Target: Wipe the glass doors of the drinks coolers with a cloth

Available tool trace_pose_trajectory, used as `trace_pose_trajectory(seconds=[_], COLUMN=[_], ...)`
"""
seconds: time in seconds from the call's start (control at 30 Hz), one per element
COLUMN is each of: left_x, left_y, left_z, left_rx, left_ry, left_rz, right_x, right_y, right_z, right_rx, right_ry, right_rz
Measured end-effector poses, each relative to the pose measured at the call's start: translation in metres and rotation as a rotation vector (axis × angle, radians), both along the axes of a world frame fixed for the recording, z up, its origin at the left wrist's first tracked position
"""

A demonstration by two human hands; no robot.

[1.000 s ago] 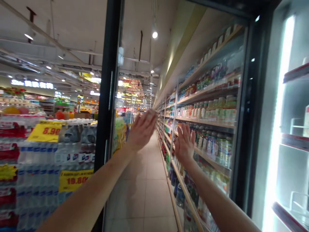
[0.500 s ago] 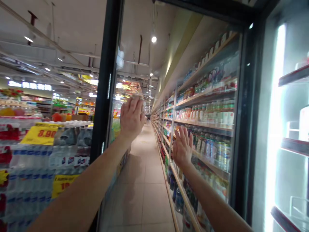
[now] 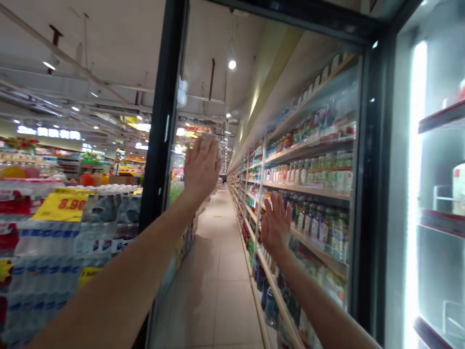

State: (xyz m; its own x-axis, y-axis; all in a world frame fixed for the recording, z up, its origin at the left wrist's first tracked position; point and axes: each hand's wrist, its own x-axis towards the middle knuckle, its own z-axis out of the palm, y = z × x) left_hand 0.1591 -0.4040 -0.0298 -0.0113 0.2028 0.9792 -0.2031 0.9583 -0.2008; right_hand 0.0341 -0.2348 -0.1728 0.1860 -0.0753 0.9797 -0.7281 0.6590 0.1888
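A tall glass cooler door [image 3: 308, 87] with a black frame [image 3: 162, 131] stands swung out in front of me. My left hand [image 3: 201, 167] lies flat against its glass, fingers stretched upward, empty. My right hand [image 3: 276, 225] is also flat on the glass lower down to the right, fingers spread, empty. Through the pane I see the shop aisle and shelves of drinks [image 3: 319, 174].
The lit cooler interior [image 3: 436, 194] with red-edged shelves is at the far right. Stacked packs of bottled water [image 3: 72, 232] with yellow price signs [image 3: 61, 206] stand on the left. A tiled aisle [image 3: 221, 271] runs ahead between them.
My left hand has moved left and upward across the glass, from angled to upright. The right hand stays pressed at about the same spot. The door frame has shifted slightly.
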Motion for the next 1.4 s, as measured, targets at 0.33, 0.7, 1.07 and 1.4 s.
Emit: trace_pose_trajectory(seconds=[0.33, 0.7, 1.07, 1.4], left_x=[-0.011, -0.039, -0.034, -0.001], left_y=[0.026, 0.061, 0.054, -0.002], left_z=[-0.009, -0.028, -0.003, -0.001], left_rx=[-0.322, -0.492, -0.17, 0.149], left_ry=[-0.259, -0.352, -0.18, 0.132], left_rz=[0.046, 0.034, -0.031, -0.006], right_x=[0.002, 0.001, -0.002, 0.001], right_y=[-0.001, -0.001, -0.003, -0.002], right_z=[-0.001, 0.0, -0.001, 0.0], right_rx=[-0.021, -0.014, -0.002, -0.016], right_ry=[-0.01, 0.004, 0.004, 0.009], right_rz=[-0.017, -0.02, 0.013, 0.006])
